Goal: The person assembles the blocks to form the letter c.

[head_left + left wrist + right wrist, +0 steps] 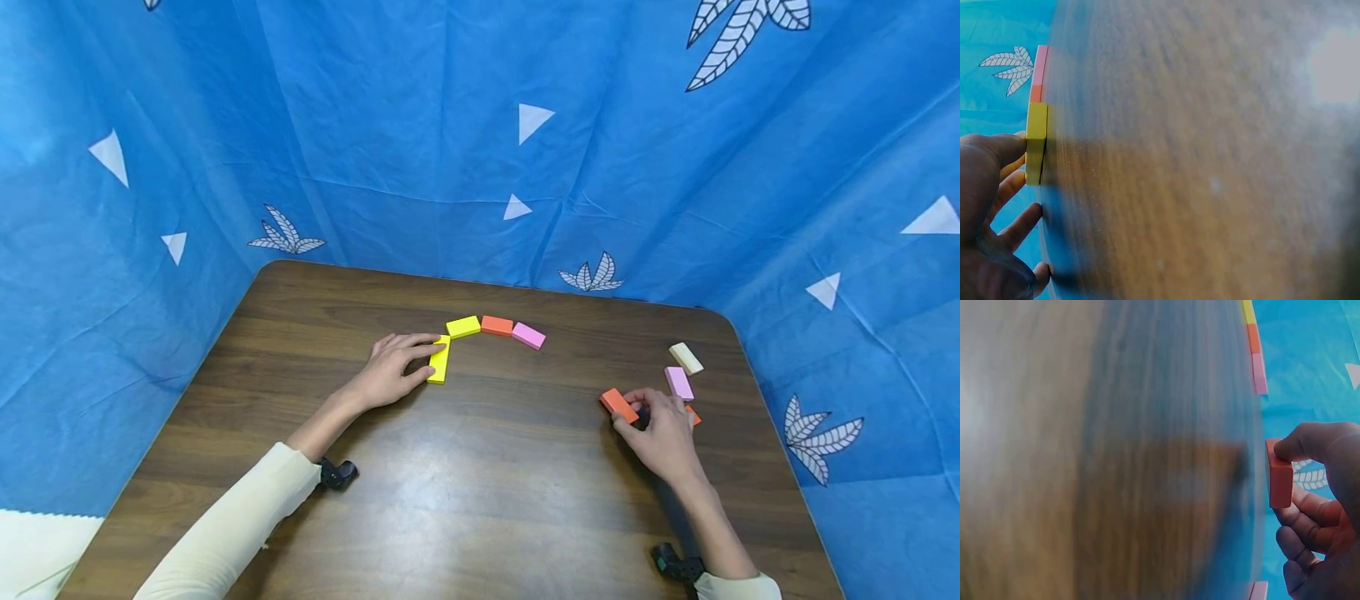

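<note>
Toward the right side of the bench, the right hand holds an orange block in a thumb-and-finger grip, apparently raised above the surface. Farther left, the fingertips of the left hand touch a yellow block at the end of a 3-block row; from here I cannot tell whether that grip pinches or merely steadies. Both blocks look light, rigid and sturdy, with smooth faces that may slip; the 2 long edges, near mid-length, probably offer the surest hold.
</note>
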Demonstrator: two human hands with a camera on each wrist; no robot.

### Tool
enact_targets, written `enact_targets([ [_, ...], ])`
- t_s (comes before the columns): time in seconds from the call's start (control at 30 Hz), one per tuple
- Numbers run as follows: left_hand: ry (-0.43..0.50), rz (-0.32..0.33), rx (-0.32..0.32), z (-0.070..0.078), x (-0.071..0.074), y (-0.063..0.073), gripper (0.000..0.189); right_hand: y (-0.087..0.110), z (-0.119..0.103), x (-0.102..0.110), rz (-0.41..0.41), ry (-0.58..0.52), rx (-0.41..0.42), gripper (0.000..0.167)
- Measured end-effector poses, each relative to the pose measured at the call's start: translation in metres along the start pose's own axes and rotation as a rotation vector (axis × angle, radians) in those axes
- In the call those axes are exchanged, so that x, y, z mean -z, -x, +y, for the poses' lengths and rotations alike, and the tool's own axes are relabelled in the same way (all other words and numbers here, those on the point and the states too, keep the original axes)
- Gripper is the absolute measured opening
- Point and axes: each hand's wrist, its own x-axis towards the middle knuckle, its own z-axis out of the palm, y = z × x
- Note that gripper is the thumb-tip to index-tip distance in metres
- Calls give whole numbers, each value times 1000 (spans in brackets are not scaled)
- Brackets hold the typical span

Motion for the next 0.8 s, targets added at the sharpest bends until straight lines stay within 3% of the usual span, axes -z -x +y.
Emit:
enact_targets([
  [0.43, -3, -9, 8, 1, 1, 1, 49, -1, -24, -18, -86, -6, 22, 33],
  [0.8, -7, 8, -2, 1, 1, 2, 49, 4, -37, -28, -97, -26, 68, 32],
])
